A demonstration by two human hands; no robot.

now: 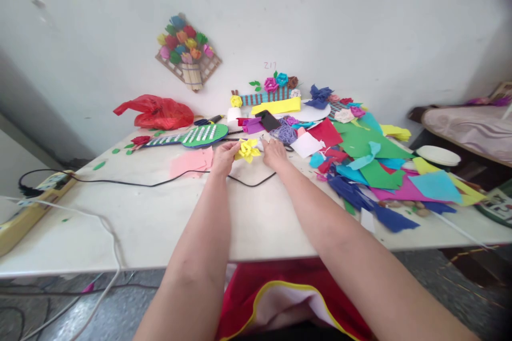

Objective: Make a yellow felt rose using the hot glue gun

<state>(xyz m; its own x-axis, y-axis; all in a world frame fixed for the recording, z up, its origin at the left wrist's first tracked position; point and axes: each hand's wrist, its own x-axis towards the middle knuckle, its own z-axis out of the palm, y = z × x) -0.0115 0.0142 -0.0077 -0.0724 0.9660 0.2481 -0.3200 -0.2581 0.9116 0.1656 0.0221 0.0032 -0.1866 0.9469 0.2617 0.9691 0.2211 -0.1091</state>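
Hands point(224, 159) at yellow flower point(248, 150); wall point(344, 21) reads "217" point(270, 65).

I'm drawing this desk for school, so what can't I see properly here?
In the head view:
- Yellow flower, held edge: covered by the left hand.
- Whatever the right hand may be pinching: too small and blurred.
- Inside of the red bag: hidden by its crumpled plastic.
- Rest of the power strip: cut off by the left edge.

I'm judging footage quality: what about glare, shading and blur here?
Head view: a bright reflection on the grey speckled floor, lower left; head view: the broad white wall softly lit, the upper-right picture corner dark; head view: the yellow paper flower in the left hand slightly soft.
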